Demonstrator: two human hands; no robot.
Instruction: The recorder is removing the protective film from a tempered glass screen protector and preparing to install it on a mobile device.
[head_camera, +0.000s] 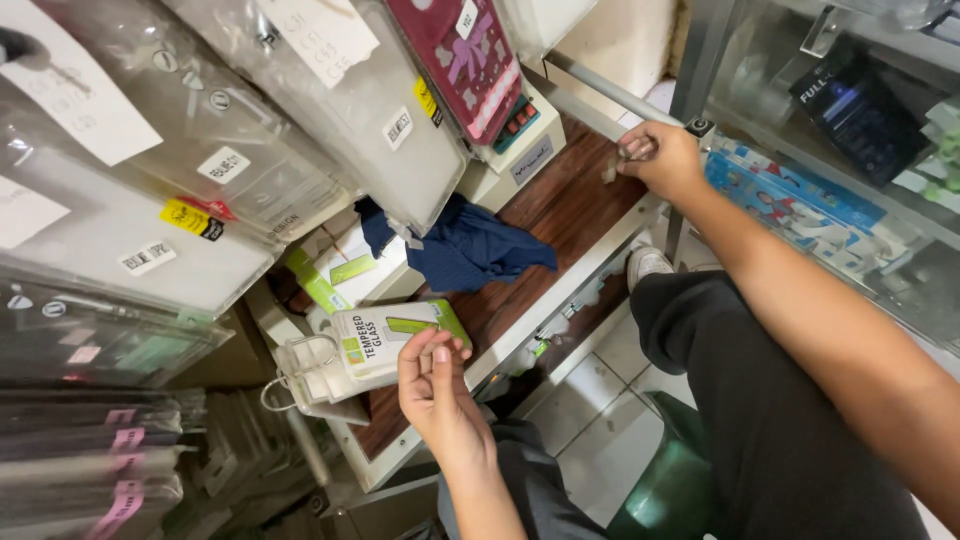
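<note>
Pinching flat white-green box (385, 335) w/ left hand (437, 392), long axis 9-to-3; right hand (668, 158), at 1 o'clock, clenches a small clear item (632, 152), prob. plastic.

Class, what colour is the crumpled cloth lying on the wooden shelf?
Dark navy blue; the cloth lies on the wooden shelf, seen best in the head view.

The small object (632, 152) gripped in the right hand (668, 160) is blurred; the blue cloth (470, 250) is partly hidden by hanging packets (330, 90).

Left hand (437, 385) raised, fingers curled in a pinch; right hand (665, 158) closed, arm stretched forward.
</note>
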